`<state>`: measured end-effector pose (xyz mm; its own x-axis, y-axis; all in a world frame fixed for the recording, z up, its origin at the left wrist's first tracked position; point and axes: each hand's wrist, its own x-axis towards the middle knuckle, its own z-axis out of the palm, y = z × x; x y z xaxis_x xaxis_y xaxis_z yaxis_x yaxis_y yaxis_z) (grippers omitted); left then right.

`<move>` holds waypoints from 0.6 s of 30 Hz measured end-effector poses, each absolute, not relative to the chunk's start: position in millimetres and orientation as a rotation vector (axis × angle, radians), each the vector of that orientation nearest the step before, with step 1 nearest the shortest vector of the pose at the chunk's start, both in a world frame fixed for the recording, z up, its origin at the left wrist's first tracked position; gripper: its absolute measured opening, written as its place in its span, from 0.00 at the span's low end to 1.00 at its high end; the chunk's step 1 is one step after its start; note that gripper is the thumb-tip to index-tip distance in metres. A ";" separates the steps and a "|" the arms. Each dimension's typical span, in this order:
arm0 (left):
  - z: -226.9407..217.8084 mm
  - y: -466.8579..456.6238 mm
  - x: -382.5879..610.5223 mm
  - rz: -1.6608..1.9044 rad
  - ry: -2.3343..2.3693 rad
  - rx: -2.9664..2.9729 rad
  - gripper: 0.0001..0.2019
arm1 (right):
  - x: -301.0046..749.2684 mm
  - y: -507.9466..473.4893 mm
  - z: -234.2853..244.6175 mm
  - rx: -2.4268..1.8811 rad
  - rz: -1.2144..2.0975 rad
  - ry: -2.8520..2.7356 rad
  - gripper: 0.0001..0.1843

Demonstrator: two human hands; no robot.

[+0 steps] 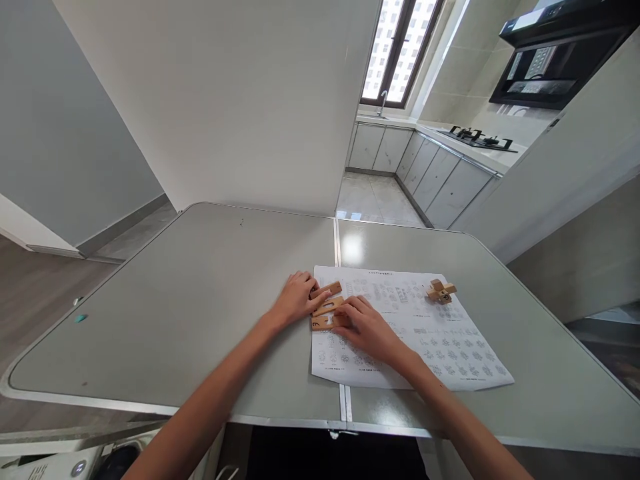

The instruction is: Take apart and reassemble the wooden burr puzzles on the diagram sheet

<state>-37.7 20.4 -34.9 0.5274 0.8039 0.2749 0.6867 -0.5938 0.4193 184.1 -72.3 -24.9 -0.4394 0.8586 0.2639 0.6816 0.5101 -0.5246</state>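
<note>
Several notched wooden puzzle pieces lie side by side on the left edge of a printed instruction sheet [400, 360]. My left hand [294, 297] has its fingers closed around the left end of the upper piece [334, 289], thumb along it. Just below is the middle piece [327, 307], with a cut-out slot. My right hand [369, 327] curls its fingers over the right end of the lower piece [321, 324], which bears a dark mark on its left end. The fingers partly hide all of these pieces. An interlocked wooden cross-shaped puzzle [441, 292] rests at the sheet's upper right.
The pale table [200, 287] has a metal seam [337, 243] running under the sheet. A small teal object [81, 318] lies near its left edge. Beyond stand a wall and a kitchen counter with a gas stove [477, 138].
</note>
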 end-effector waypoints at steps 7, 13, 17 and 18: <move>-23.6 15.5 -39.1 0.824 1.172 2.123 0.20 | 190.2 -65.2 -16.7 -1.225 0.664 -2.309 0.10; -21.2 15.2 -34.8 0.967 1.043 1.700 0.24 | 191.5 -60.0 -19.4 -1.202 1.002 -1.964 0.14; -21.4 13.1 -29.4 0.971 0.922 1.605 0.24 | 184.4 -55.1 -23.3 -1.088 1.162 -1.558 0.17; -21.8 12.4 -28.2 0.968 0.915 1.606 0.24 | 183.1 -53.3 -25.2 -1.058 1.180 -1.471 0.17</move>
<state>-28.2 12.4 -21.8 0.3917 0.9075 0.1515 0.1008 -0.2060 0.9733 183.1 -53.3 -25.2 -0.1853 0.9713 0.1489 0.0654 0.1633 -0.9844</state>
